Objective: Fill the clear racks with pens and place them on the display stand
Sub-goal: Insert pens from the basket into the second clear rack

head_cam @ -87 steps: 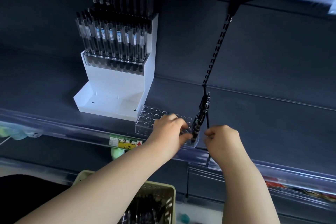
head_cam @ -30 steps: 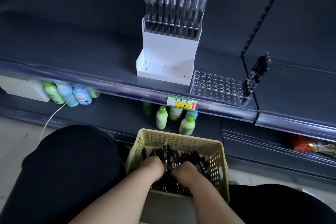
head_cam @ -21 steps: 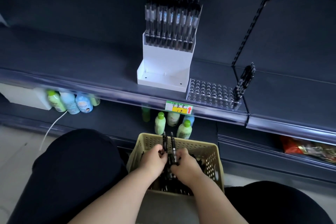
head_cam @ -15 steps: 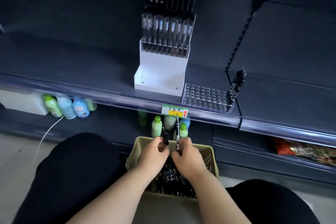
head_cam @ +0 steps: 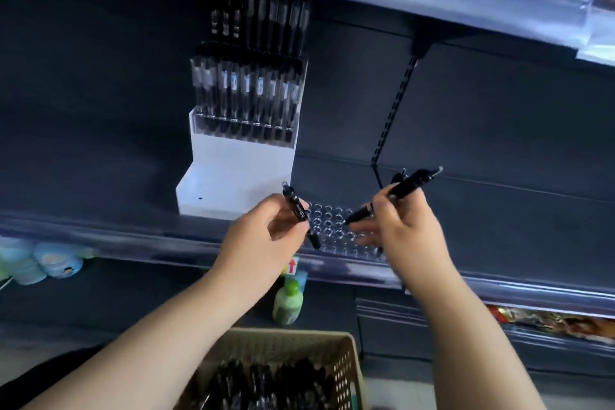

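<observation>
Dark shelf (head_cam: pixel 100 203) spans the frame from left to right; on it, centre-left, stands the white display stand (head_cam: pixel 233 173); its two upper tiers carry filled racks (head_cam: pixel 246 100), pens upright and packed close, the topmost tier too dim to count; its lowest step (head_cam: pixel 213 200) shows bare white, so I judge one rack place is open. Tan basket (head_cam: pixel 346 369) at bottom centre holds a heap of loose pens (head_cam: pixel 266 383), blurred; plenty of stock left. The clear rack (head_cam: pixel 332 230) lies flat on the shelf just right of the stand's foot, between the two hands; every hole I can see is empty; its right end is hidden behind the right hand, and some dark tips show above that hand, possibly pens already seated there; cannot tell. Left hand (head_cam: pixel 263 240), centre frame: thumb and fingers pinch a black pen (head_cam: pixel 296 206), clip end up, tip down at the rack's left edge, not seen to be in a hole. Right hand (head_cam: pixel 409 236), centre right: thumb and forefinger hold a second black pen (head_cam: pixel 407 185) on a slant, tip pointing left over the rack's holes; the other fingers are spread and blurred. Judgement: two racks done and mounted; third rack barely begun; left to do: seat these two pens, fill the rest from the basket, lift the rack onto the bottom step.
</observation>
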Tool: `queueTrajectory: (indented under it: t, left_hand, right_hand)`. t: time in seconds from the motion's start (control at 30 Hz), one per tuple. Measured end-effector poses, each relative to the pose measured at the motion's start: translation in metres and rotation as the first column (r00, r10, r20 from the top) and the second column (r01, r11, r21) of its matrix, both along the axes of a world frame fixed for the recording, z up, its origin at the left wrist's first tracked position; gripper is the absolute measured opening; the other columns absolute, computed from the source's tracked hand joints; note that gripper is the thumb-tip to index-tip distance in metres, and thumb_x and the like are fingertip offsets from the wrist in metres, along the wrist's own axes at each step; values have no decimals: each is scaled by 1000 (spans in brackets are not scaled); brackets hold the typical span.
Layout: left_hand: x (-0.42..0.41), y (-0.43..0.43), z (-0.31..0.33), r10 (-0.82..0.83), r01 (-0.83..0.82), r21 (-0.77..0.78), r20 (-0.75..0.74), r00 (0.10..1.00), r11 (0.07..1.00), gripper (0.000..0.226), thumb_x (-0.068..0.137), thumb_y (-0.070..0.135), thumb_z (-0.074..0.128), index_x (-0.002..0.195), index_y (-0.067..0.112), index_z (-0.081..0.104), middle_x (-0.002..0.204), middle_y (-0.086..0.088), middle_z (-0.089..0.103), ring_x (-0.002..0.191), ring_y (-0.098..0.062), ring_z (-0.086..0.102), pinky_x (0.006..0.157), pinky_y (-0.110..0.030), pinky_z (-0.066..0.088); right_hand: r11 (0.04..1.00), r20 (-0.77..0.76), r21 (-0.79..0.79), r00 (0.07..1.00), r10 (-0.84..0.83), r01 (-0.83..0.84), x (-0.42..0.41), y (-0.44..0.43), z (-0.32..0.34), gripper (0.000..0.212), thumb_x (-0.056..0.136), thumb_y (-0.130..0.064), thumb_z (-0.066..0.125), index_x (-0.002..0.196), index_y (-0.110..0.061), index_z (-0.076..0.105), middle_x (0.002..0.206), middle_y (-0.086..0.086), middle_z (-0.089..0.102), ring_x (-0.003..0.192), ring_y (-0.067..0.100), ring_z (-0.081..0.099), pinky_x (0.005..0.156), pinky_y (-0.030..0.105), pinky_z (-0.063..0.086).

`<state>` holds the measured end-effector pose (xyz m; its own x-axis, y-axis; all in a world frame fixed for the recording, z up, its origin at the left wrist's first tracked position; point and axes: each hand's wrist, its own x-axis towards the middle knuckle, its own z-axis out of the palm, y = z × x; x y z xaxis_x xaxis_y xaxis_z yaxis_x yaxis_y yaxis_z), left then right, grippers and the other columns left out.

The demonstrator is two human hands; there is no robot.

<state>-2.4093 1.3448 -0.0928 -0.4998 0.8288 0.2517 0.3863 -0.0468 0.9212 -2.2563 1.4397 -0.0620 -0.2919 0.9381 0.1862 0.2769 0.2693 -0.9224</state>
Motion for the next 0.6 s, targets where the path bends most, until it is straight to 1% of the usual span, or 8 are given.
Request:
queueTrajectory:
  t: [0.03, 0.1, 0.17, 0.23, 0.3, 0.4, 0.47, 0.6]
  left_hand:
    - [-2, 11, 7, -13, 13, 10, -18, 1000, 1000, 13, 82, 21, 67, 87, 32, 64, 85, 29, 67, 80, 12, 61, 69, 1, 42]
    - [-5, 35, 18, -40, 40, 46, -15, 999, 998, 16, 81, 20, 67, 90, 34, 65, 85, 28, 68, 80, 11, 62, 71, 0, 43]
    - [-8, 54, 22, -62, 62, 64, 1, 998, 996, 18, 81, 19, 67, 91, 34, 65, 86, 25, 69, 81, 10, 63, 73, -2, 45]
    - [-13, 69, 16, -78, 76, 74, 14, 997, 994, 20, 81, 19, 68, 92, 35, 65, 87, 26, 69, 81, 10, 63, 72, -2, 45]
    - [-18, 77, 5, -74, 70, 71, 44, 996, 995, 22, 81, 18, 68, 91, 37, 65, 88, 26, 69, 82, 9, 64, 73, -6, 47]
    - [-21, 86, -15, -78, 70, 53, 163, 984, 996, 27, 81, 13, 69, 86, 40, 68, 88, 20, 72, 83, 1, 68, 77, -18, 46]
    - [-21, 89, -23, -87, 78, 51, 196, 977, 996, 34, 80, 13, 69, 87, 46, 67, 89, 16, 72, 85, -4, 69, 81, -24, 47]
    - [-21, 93, -27, -102, 93, 61, 161, 982, 994, 34, 80, 19, 69, 93, 50, 64, 91, 19, 72, 87, 3, 67, 80, -23, 46]
  right_hand:
    - [1000, 5, 7, 1000, -8, 8, 2, 12, 7, 12, 93, -30, 48, 83, -24, 48, 68, -9, 70, 58, 20, 69, 65, 44, 56]
    - [993, 69, 100, 995, -67, 60, 5, 36, 21, 20, 92, -36, 51, 77, -23, 52, 61, -8, 69, 51, 11, 65, 58, 27, 53]
    - [972, 54, 197, 989, -139, 126, 8, 54, 30, 16, 88, -29, 60, 77, -24, 50, 60, -2, 67, 44, 1, 60, 42, 11, 42]
    - [961, 0, 216, 984, -178, 174, 10, 68, 31, 21, 85, -21, 65, 81, -27, 46, 70, -2, 67, 45, 0, 61, 38, 8, 39]
    - [958, 20, 224, 982, -189, 180, 10, 76, 29, 21, 85, -18, 64, 82, -27, 45, 74, -2, 68, 47, 0, 62, 39, 7, 39]
    - [968, 71, 208, 985, -158, 140, 6, 84, 27, 12, 90, -25, 56, 82, -23, 48, 69, -4, 70, 46, 5, 62, 41, 9, 40]
    - [959, 124, 247, 977, -176, 141, 3, 88, 26, 16, 90, -34, 53, 79, -24, 50, 66, -10, 69, 46, 5, 61, 44, 11, 40]
    - [911, 143, 366, 956, -256, 189, 1, 94, 20, 9, 85, -33, 60, 81, -32, 52, 71, -15, 62, 69, -3, 58, 55, 9, 41]
